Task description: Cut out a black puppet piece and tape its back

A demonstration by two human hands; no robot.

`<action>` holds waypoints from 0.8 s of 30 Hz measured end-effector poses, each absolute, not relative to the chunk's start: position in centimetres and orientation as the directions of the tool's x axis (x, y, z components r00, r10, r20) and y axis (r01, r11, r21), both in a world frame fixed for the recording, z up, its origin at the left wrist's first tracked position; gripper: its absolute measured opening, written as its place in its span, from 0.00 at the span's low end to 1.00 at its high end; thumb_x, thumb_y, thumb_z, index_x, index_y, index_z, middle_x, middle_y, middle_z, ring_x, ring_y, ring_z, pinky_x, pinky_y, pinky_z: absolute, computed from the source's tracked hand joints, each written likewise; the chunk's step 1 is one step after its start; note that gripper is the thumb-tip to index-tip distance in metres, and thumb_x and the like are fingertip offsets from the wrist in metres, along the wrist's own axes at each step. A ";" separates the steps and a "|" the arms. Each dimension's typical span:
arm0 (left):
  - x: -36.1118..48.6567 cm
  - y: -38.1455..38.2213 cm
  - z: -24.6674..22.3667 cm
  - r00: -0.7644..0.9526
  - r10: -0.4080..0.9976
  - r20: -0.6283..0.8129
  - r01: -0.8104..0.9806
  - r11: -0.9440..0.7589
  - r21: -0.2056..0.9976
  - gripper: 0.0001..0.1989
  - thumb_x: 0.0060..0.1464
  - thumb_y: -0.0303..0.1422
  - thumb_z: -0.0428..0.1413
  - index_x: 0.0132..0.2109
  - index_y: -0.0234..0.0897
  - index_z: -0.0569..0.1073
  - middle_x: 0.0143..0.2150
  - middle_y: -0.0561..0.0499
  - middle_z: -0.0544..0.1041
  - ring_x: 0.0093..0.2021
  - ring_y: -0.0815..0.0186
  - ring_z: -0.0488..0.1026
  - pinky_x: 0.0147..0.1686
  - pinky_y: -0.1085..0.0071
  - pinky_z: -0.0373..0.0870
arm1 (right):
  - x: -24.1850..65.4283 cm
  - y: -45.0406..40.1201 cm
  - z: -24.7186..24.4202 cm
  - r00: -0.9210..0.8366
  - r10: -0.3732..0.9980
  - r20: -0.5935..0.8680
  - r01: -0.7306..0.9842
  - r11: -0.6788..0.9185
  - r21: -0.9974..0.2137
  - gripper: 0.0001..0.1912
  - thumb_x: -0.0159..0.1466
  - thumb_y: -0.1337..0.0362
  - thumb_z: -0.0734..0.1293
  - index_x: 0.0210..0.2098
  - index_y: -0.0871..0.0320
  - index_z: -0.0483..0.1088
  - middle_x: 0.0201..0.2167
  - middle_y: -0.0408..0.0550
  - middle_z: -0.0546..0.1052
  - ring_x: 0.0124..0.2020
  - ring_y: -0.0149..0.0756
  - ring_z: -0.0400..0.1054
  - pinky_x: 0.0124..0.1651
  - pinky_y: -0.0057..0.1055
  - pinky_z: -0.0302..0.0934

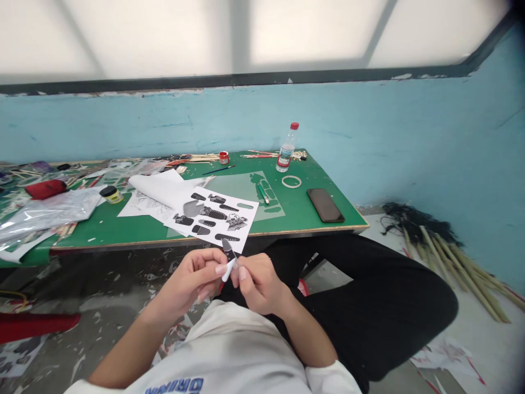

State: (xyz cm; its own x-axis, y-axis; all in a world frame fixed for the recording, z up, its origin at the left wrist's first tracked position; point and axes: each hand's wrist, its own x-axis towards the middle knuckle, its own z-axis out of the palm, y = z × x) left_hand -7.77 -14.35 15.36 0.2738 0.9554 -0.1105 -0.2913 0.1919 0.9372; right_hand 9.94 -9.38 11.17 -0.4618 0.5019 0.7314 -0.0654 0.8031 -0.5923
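Observation:
Between my hands, above my lap at the table's front edge, is a small dark-printed cut-out (228, 249) with a curled white part below it. My left hand (200, 276) pinches its white part between thumb and fingertips. From the other side my right hand (258, 279) grips the piece, close to a clear-looking edge; its fingers hide part of it. Just beyond, a white sheet (249, 219) printed with black shapes lies at the table edge, with one cut-out opening showing green. A green-handled craft knife (263, 193) rests on a translucent sheet (270, 175) behind it.
On the green table (303, 210) are a phone (325, 205), a tape ring (291, 181), a water bottle (286, 150), a red paint jar (223, 157) and a yellow-labelled jar (111, 194). Plastic bags (57, 210) cover the left side. Bamboo sticks (459, 268) lie on the floor at right.

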 end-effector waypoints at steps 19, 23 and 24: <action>-7.9 -14.4 15.0 0.269 0.956 -0.116 -0.233 0.182 0.955 0.20 0.56 0.48 0.67 0.32 0.36 0.74 0.11 0.64 0.56 0.13 0.80 0.45 0.17 0.80 0.47 | 9.8 -9.4 10.9 -0.464 0.500 0.731 -0.030 0.816 -0.577 0.19 0.76 0.63 0.51 0.28 0.53 0.60 0.19 0.38 0.65 0.19 0.28 0.59 0.26 0.28 0.54; -8.0 -14.5 14.5 0.213 0.973 -0.092 -0.150 0.126 0.981 0.19 0.60 0.48 0.66 0.36 0.36 0.74 0.15 0.61 0.63 0.15 0.79 0.51 0.18 0.80 0.48 | 9.7 -9.6 10.9 -0.428 0.537 0.727 0.051 0.817 -0.574 0.17 0.74 0.63 0.54 0.27 0.53 0.55 0.19 0.38 0.61 0.19 0.30 0.55 0.26 0.31 0.48; -8.1 -14.5 14.4 0.206 0.975 -0.088 -0.125 0.116 0.985 0.19 0.60 0.48 0.65 0.36 0.36 0.74 0.16 0.61 0.64 0.15 0.78 0.52 0.19 0.79 0.48 | 9.7 -9.6 10.9 -0.418 0.547 0.725 0.073 0.816 -0.573 0.17 0.74 0.64 0.55 0.27 0.52 0.54 0.19 0.38 0.60 0.19 0.30 0.53 0.25 0.32 0.46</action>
